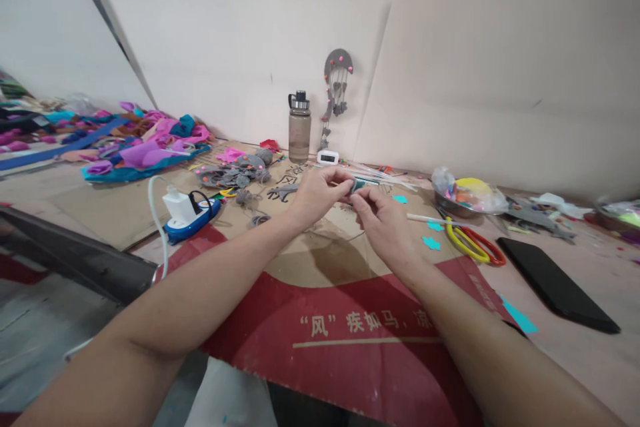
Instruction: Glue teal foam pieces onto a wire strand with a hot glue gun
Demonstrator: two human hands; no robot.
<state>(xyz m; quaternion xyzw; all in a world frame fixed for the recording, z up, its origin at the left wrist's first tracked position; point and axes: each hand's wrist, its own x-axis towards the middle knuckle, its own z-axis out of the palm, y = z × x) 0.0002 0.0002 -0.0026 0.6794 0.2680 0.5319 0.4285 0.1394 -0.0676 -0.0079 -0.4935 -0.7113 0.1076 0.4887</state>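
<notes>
Above the cardboard sheet (pixel 340 360), my left hand (pixel 320 197) and my right hand (pixel 383 223) meet with fingertips pinched together. Between them is a small grey and teal piece (pixel 357 184), possibly felt; the fingers cover most of it. Turquoise flower-like cutouts (pixel 431 243) lie to the right of my right hand, close to a white stick (pixel 423 218). Scissors with yellow and red handles (pixel 467 240) rest farther right. To the left of my left hand are grey yarn (pixel 243 197) and a heap of grey cutouts (pixel 233 172).
A water bottle (pixel 299 133) and a small white digital display (pixel 328 158) stand behind my hands. A grey moon-shaped hanging ornament (pixel 338 67) is on the white panel. A blue power strip (pixel 193 223) sits left, a black phone (pixel 555 283) right, near a metal bowl (pixel 463 208).
</notes>
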